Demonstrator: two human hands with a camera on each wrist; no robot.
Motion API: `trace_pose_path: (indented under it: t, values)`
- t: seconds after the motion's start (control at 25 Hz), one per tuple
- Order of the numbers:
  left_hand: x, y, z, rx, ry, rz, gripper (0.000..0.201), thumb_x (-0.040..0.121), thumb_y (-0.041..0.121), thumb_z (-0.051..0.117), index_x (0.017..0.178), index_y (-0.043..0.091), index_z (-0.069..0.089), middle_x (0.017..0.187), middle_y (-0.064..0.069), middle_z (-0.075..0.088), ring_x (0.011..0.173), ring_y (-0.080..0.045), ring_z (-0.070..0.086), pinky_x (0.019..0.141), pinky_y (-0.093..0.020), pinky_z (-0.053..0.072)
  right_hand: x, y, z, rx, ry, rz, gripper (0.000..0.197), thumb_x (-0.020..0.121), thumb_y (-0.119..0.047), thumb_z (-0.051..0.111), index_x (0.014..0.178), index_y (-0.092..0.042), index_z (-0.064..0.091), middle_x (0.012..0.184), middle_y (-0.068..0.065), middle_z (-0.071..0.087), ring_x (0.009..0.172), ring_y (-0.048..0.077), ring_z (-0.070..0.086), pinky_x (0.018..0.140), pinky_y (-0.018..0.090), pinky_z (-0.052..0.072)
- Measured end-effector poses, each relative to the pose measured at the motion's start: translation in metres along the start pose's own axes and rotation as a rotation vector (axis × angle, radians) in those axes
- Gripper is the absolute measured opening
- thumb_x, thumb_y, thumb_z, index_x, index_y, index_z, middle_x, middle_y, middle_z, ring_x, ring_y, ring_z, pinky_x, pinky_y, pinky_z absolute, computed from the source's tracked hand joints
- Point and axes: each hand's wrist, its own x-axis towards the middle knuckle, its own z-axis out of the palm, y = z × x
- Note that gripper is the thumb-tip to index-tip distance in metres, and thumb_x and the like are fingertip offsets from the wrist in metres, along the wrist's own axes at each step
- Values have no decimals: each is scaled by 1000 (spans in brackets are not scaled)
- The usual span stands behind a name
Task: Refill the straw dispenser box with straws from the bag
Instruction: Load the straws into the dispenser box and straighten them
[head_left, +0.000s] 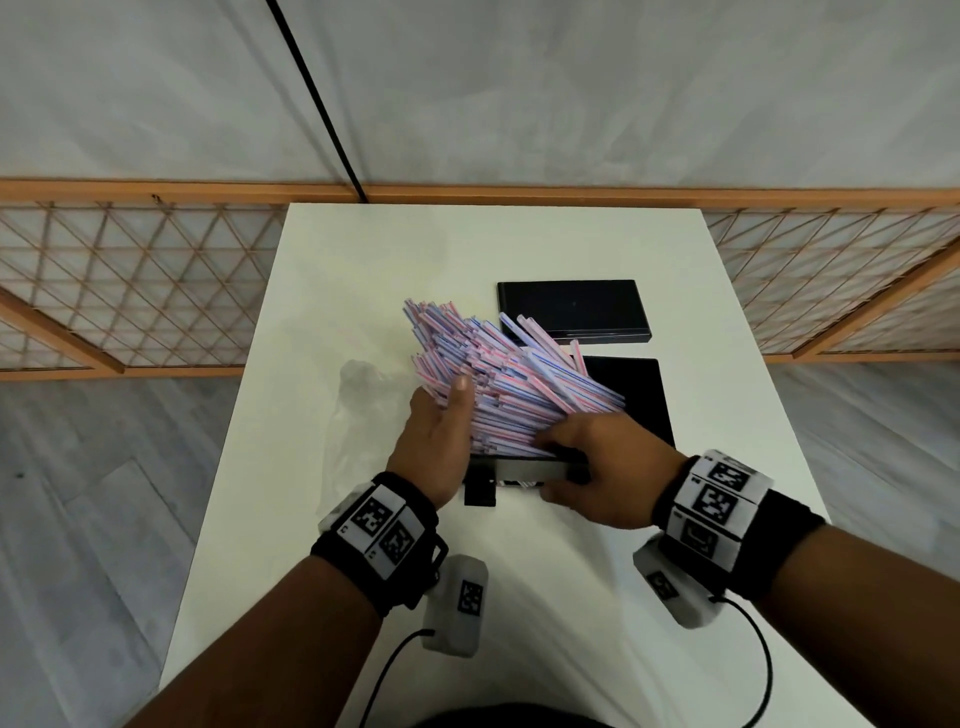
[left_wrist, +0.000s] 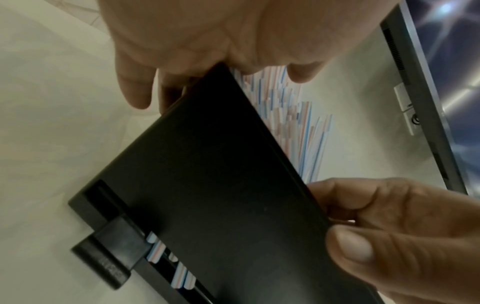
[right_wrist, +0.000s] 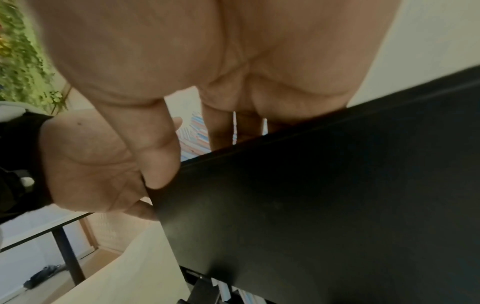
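1. Straw dispenser box (head_left: 524, 470): black, stands near-centre on white table (head_left: 363, 249); dispensing slot (left_wrist: 166, 265) low on its near face shows a few straws
2. Straws (head_left: 498, 374): big loose pile, white w/ pink and blue stripes, heaped over the box top, fanning far-left; ends uneven, so not yet seated (judgement)
3. Left hand (head_left: 441, 436): fingers flat against pile's left side, grasping nothing; prob. corrals the pile
4. Right hand (head_left: 597, 467): fingers over box's near top edge, thumb on near face; grips box, prob. to steady it
5. Clear bag (head_left: 358, 405): lies left of box, looks emptied
6. Black lid (head_left: 571, 309): flat, far-right, apart from box
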Motion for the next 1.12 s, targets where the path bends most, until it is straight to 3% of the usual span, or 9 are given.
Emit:
trace_pose_path:
  t: [0.16, 0.28, 0.4, 0.48, 0.72, 0.8, 0.88, 1.0, 1.12]
  values:
    - [-2, 5, 2, 3, 50, -33, 69, 95, 65, 40, 145, 17, 38, 133, 5, 52, 124, -17, 52, 113, -38, 38, 8, -1, -4, -61, -75, 92, 42, 80, -58, 67, 95, -19, 68, 82, -4, 69, 78, 16, 67, 77, 34, 57]
    - [-4, 9, 3, -19, 71, -25, 63, 97, 59, 43, 140, 14, 40, 133, 2, 54, 121, -17, 53, 107, -34, 40, 15, -7, -9, -84, -126, 47, 40, 84, -57, 64, 100, -20, 68, 85, -3, 68, 84, 19, 65, 79, 31, 53]
    - [-4, 10, 2, -11, 67, -28, 61, 99, 56, 42, 141, 13, 39, 132, 4, 53, 119, -15, 51, 101, -28, 36, 18, -10, -8, -202, -153, 90, 50, 81, -68, 60, 91, -19, 65, 82, 0, 68, 83, 22, 64, 77, 33, 54]
    - [-4, 9, 2, -11, 66, -25, 60, 99, 56, 42, 142, 13, 39, 132, 3, 54, 117, -16, 52, 99, -30, 39, 19, -10, -3, -174, -153, 84, 49, 80, -69, 60, 94, -21, 64, 84, -2, 68, 84, 20, 64, 79, 33, 54]
    - [-5, 7, 5, -20, 84, 1, 60, 97, 55, 46, 138, 13, 38, 128, 4, 54, 113, -14, 54, 96, -28, 40, 25, -19, -5, -130, -196, 109, 49, 80, -71, 59, 89, -23, 64, 70, -7, 63, 69, 13, 62, 68, 26, 49]
    - [-5, 8, 5, -12, 81, -5, 57, 98, 54, 46, 137, 14, 37, 125, 6, 53, 111, -14, 54, 95, -28, 40, 27, -22, -9, -80, -268, 155, 46, 80, -68, 62, 77, -22, 62, 59, -7, 59, 62, 13, 60, 67, 27, 52]
    - [-6, 11, 4, -4, 84, -8, 54, 98, 55, 47, 135, 17, 37, 121, 7, 54, 109, -16, 56, 95, -30, 43, 30, -23, -11, -117, -324, 176, 49, 76, -71, 64, 68, -23, 60, 60, -6, 62, 62, 12, 62, 67, 28, 54]
    - [-4, 13, 2, 2, 107, -5, 54, 98, 57, 46, 134, 18, 41, 120, 5, 58, 110, -20, 58, 98, -36, 45, 40, -23, -13, -41, -365, 175, 41, 74, -67, 69, 80, -27, 63, 74, -5, 68, 70, 12, 64, 66, 26, 52]
    - [-1, 11, 1, -2, 102, 9, 68, 89, 73, 43, 135, 22, 50, 127, 3, 63, 116, -20, 60, 105, -41, 45, 49, -24, -15, -52, -445, 197, 57, 66, -71, 71, 99, -24, 67, 90, -1, 73, 82, 17, 68, 76, 33, 58]
